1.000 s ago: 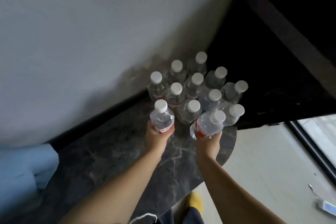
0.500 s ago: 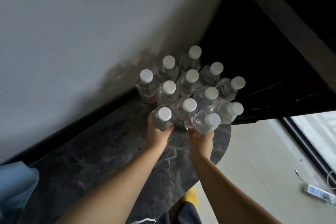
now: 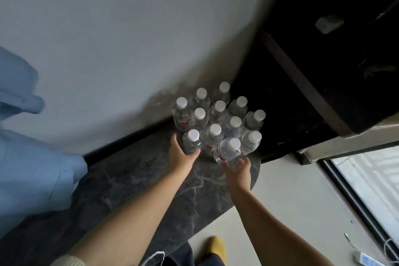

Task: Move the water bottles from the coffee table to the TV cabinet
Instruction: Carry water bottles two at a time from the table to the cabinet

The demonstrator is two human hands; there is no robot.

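Observation:
Several clear water bottles with white caps (image 3: 219, 109) stand bunched together on the dark marble TV cabinet top (image 3: 133, 190), close to the white wall. My left hand (image 3: 180, 156) grips one bottle (image 3: 191, 141) upright at the cluster's front left edge. My right hand (image 3: 237, 170) holds the base of another bottle (image 3: 228, 149), which tilts at the front right of the cluster, near the cabinet's rounded end.
A blue cloth-like object (image 3: 32, 168) covers the cabinet's left part. A black unit (image 3: 323, 71) rises to the right of the bottles. Pale floor lies below right, with a yellow slipper (image 3: 217, 248) and a white device with cables (image 3: 364, 259).
Both hands have brought their bottles down and in against the front of the cluster. The view has shifted, bringing the blue object further in at the left.

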